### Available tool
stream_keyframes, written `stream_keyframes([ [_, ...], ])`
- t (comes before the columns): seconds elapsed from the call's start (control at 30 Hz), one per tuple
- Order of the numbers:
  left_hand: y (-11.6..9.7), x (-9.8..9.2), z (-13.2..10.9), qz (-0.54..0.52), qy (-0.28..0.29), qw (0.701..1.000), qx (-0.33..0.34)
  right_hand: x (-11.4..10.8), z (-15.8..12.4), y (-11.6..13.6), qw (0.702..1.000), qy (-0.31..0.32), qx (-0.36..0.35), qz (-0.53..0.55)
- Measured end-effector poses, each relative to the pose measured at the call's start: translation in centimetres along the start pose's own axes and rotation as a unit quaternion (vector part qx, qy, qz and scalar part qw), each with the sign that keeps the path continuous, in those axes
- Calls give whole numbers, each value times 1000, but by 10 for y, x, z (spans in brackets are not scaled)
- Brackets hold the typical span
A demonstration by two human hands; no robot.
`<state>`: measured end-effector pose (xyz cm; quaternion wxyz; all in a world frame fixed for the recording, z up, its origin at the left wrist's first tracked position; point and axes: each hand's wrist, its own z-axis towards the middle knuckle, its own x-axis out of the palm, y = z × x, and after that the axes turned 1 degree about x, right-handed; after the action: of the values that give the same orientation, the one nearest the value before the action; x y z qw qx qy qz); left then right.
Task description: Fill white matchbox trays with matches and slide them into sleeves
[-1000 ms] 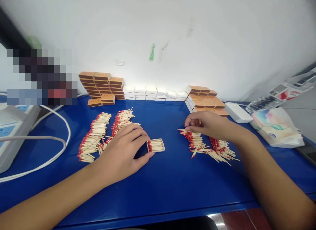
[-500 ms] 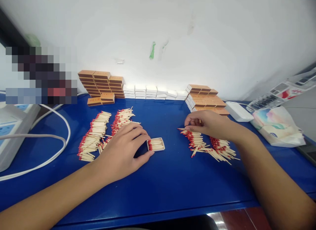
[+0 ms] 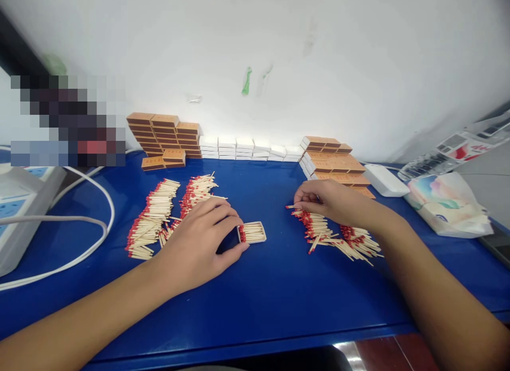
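A small matchbox tray (image 3: 262,240), partly filled with red-headed matches, lies on the blue table. My left hand (image 3: 195,243) holds its left end between thumb and forefinger. At the back of the right-hand match pile (image 3: 314,225), my right hand (image 3: 324,198) is closed in a pinch. A red-tipped match (image 3: 289,207) pokes out leftward from those fingertips; whether more than one is held I cannot tell. Beyond my left hand lie two long heaps of matches, the outer heap (image 3: 155,217) and the inner heap (image 3: 195,193), the latter partly covered by my hand.
Stacked orange-brown matchboxes (image 3: 165,132) stand by the wall at left, with more matchboxes (image 3: 334,162) at right. White trays or boxes (image 3: 244,148) line up between them. A power strip (image 3: 19,211) with white cables is at far left; a tissue pack (image 3: 448,203) and white adapter (image 3: 385,179) sit right.
My right hand has shifted slightly left, and the match at its fingertips moved with it. My left hand and the tray have stayed put.
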<state>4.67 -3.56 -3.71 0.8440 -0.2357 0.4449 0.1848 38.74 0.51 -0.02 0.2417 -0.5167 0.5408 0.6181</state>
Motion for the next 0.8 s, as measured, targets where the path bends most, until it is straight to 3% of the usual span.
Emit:
stream_keyframes([
  [0.23,0,1,1,15,-1,1000,-10,14,8,0,998,-47,-37,-17],
  [0.57,0,2,0,21,3,1000,-18,20,6,2,993,-58,-47,-91],
  [0.8,1,2,0,19,6,1000,-17,19,4,7,993,-68,-57,-78],
])
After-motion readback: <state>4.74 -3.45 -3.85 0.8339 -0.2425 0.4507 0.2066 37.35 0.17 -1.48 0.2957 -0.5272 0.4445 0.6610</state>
